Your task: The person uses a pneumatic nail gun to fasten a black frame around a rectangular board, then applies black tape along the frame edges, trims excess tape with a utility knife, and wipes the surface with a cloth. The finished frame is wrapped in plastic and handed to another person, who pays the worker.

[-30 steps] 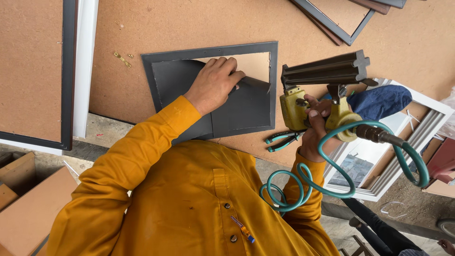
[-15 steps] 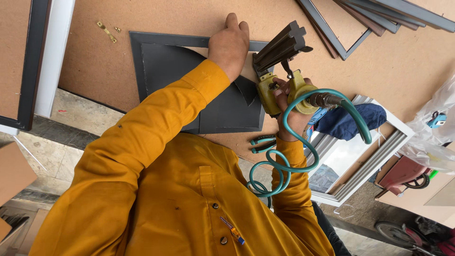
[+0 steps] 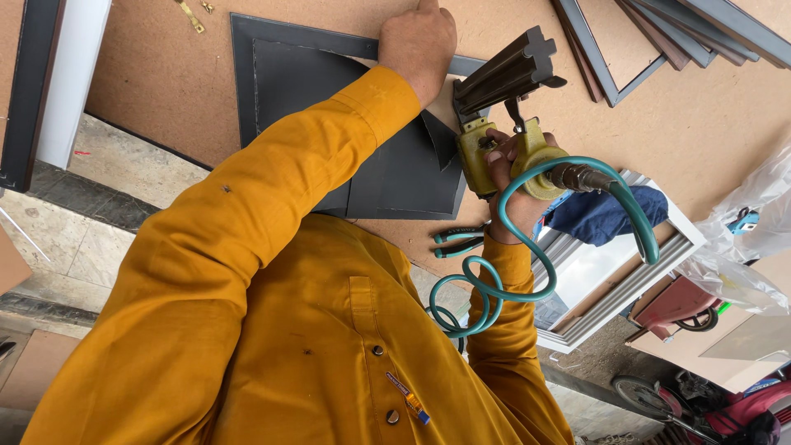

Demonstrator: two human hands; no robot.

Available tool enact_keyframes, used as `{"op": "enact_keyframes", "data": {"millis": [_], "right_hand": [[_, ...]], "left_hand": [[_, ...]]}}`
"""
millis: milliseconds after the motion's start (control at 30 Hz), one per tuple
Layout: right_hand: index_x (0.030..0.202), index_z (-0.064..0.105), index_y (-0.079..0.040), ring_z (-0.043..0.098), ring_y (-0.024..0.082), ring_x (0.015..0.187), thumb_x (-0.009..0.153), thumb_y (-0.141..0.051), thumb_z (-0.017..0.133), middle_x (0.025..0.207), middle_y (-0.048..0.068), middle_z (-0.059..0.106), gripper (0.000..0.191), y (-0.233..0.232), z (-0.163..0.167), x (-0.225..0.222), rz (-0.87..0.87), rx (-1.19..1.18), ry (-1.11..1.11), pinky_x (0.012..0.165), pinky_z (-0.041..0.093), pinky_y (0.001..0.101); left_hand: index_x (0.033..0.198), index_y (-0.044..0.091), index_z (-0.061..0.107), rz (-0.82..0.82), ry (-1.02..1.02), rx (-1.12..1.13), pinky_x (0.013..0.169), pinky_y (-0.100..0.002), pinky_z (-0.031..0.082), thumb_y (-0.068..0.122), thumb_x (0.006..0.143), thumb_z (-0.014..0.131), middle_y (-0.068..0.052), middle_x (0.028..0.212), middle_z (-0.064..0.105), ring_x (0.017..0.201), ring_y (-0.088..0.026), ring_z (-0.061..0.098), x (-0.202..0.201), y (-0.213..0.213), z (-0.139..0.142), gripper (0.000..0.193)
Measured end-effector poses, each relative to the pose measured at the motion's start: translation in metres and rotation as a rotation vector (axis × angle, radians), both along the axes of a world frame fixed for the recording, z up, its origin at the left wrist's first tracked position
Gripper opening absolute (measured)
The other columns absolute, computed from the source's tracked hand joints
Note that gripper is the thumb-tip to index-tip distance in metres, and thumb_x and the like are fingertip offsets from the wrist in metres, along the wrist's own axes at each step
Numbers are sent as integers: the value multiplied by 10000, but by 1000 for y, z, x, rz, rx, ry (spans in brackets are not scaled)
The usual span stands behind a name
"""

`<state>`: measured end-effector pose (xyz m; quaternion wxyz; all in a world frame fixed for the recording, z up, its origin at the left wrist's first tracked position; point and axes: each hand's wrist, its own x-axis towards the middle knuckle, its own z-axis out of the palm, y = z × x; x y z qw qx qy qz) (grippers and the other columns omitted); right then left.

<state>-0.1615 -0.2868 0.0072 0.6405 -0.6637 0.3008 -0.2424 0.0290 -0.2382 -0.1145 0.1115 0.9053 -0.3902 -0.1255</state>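
Note:
A dark grey picture frame [image 3: 247, 74] with a black backing sheet [image 3: 305, 99] lies face down on a brown board table [image 3: 700, 124]. My left hand [image 3: 420, 41] presses on the frame's far edge, fingers curled over it. Just to the right, my right hand [image 3: 507, 185] grips a yellow pneumatic stapler [image 3: 498, 124] with a long dark magazine. The stapler stands at the frame's right side, above a lifted corner of the backing. A teal coiled air hose [image 3: 494, 288] runs from the stapler down past my orange sleeve.
Teal-handled pliers [image 3: 457, 241] lie at the table's near edge. A blue cloth [image 3: 606, 216] rests on a white-and-silver frame [image 3: 614, 284] at the right. Several frames [image 3: 651, 37] are stacked at the top right. Small brass hangers [image 3: 191, 14] and a white moulding [image 3: 70, 82] lie left.
My left hand has slid from the middle of the backing up to the frame's far edge. The stapler in my right hand has moved with it toward the frame's upper right side.

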Motion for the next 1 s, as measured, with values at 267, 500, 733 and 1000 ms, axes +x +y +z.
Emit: {"op": "enact_keyframes", "data": {"millis": [267, 500, 733, 1000], "right_hand": [[999, 547, -57, 660, 199, 872, 885, 148, 666, 904, 68, 595, 264, -1, -5, -4, 27, 6, -32, 1033, 618, 510], [1037, 546, -65, 643, 200, 926, 861, 146, 666, 934, 55, 568, 300, 1, -6, -4, -8, 60, -8, 1022, 606, 510], [1038, 546, -77, 644, 201, 918, 883, 142, 673, 957, 54, 563, 296, 2, -1, -5, -19, 28, 6, 1052, 605, 523], [1017, 522, -101, 589, 192, 820, 884, 101, 613, 887, 59, 542, 259, 20, 46, -32, -124, -32, -150, 1101, 542, 568]], "left_hand": [[881, 18, 677, -29, 2, 3, 450, -314, 586, 45, 728, 793, -172, 979, 691, 669, -202, 746, 2, -1, 1, 194], [850, 37, 684, -17, -39, -50, 422, -307, 570, 33, 769, 776, -123, 747, 707, 614, -194, 739, 5, 1, 0, 122], [840, 54, 699, -35, 8, -52, 443, -331, 571, 8, 780, 770, -108, 700, 705, 620, -208, 730, 8, 5, 2, 104], [941, 68, 752, -174, 196, -345, 715, -426, 539, 111, 897, 823, -118, 871, 733, 818, -291, 712, 73, 100, 18, 93]]}}
